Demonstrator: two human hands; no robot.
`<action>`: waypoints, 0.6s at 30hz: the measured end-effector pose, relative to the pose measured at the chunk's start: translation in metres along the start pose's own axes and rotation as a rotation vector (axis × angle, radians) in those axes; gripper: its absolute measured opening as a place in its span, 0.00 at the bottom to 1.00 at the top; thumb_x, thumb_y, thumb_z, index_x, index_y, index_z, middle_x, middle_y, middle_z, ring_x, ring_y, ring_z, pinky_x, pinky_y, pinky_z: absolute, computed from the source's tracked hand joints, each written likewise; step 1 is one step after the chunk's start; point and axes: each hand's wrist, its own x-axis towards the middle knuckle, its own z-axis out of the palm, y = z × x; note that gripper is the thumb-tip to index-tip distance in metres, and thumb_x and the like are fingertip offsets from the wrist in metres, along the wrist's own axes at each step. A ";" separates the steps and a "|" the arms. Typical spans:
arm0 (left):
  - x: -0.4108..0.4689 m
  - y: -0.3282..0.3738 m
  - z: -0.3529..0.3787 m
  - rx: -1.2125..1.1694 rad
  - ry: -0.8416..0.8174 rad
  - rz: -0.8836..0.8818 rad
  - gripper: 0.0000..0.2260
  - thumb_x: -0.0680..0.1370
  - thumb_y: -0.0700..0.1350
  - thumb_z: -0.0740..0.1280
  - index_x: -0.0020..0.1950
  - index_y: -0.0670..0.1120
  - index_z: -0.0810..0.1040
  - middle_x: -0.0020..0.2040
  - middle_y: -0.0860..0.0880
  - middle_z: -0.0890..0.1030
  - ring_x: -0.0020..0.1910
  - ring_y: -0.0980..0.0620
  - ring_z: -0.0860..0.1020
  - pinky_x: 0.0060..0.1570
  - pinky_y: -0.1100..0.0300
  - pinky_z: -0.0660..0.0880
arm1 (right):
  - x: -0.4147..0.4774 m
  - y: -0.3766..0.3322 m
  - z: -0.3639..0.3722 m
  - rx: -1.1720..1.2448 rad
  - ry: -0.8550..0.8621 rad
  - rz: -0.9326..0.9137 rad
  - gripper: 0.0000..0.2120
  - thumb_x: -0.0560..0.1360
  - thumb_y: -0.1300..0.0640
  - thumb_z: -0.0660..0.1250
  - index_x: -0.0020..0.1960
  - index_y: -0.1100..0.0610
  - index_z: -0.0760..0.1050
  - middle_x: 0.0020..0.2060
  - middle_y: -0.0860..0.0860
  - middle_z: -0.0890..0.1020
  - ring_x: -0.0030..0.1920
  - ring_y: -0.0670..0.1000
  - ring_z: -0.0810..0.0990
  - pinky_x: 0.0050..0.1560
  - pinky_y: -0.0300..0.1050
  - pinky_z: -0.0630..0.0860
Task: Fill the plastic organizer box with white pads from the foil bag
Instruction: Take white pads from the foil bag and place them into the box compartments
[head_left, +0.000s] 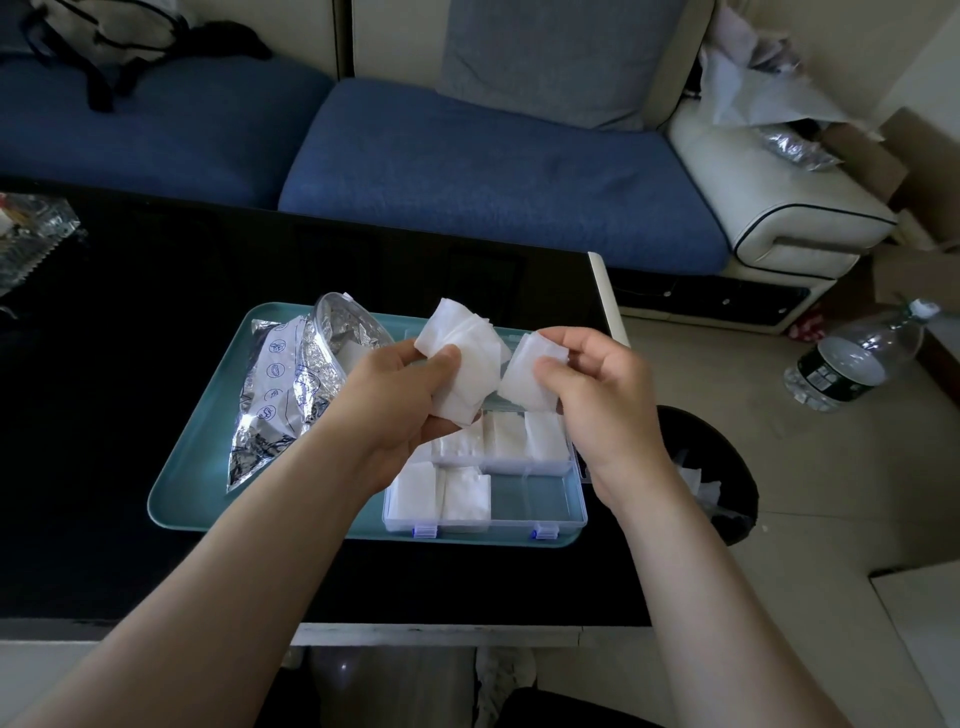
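Observation:
A clear plastic organizer box (540, 512) with blue latches lies open on a teal tray (208, 452). White pads (465, 493) fill several of its compartments; the front right compartments hold none. My left hand (400, 405) grips a bunch of white pads (462, 353) above the box. Beside it, my right hand (597, 395) pinches a smaller stack of pads (527, 376) between thumb and fingers. The open foil bag (291, 384) lies on the tray's left half, its mouth facing the box.
The tray sits on a black table (130, 389) with a blue sofa (467, 171) behind it. A black bin (717, 467) with white scraps stands right of the table, and a plastic bottle (852, 358) lies on the floor. A glass dish (31, 234) sits at the table's far left.

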 end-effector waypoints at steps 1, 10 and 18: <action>0.000 0.000 0.000 0.032 0.004 0.015 0.12 0.84 0.44 0.68 0.66 0.40 0.78 0.58 0.41 0.84 0.53 0.42 0.87 0.47 0.50 0.86 | -0.001 -0.001 0.000 -0.010 -0.023 -0.028 0.14 0.78 0.66 0.68 0.53 0.48 0.85 0.45 0.47 0.88 0.48 0.48 0.86 0.46 0.42 0.83; -0.002 -0.004 0.000 0.224 -0.093 0.126 0.08 0.83 0.44 0.70 0.59 0.43 0.85 0.49 0.41 0.88 0.52 0.40 0.87 0.52 0.46 0.86 | -0.004 0.007 0.011 -0.350 -0.114 -0.236 0.18 0.76 0.61 0.78 0.64 0.48 0.83 0.50 0.45 0.84 0.48 0.47 0.86 0.49 0.48 0.86; -0.005 -0.003 0.000 0.306 -0.240 0.155 0.19 0.80 0.27 0.61 0.64 0.43 0.83 0.53 0.43 0.88 0.55 0.44 0.87 0.57 0.49 0.84 | -0.007 0.003 0.013 -0.469 -0.094 -0.322 0.21 0.75 0.61 0.79 0.64 0.47 0.82 0.53 0.41 0.82 0.49 0.39 0.81 0.47 0.28 0.77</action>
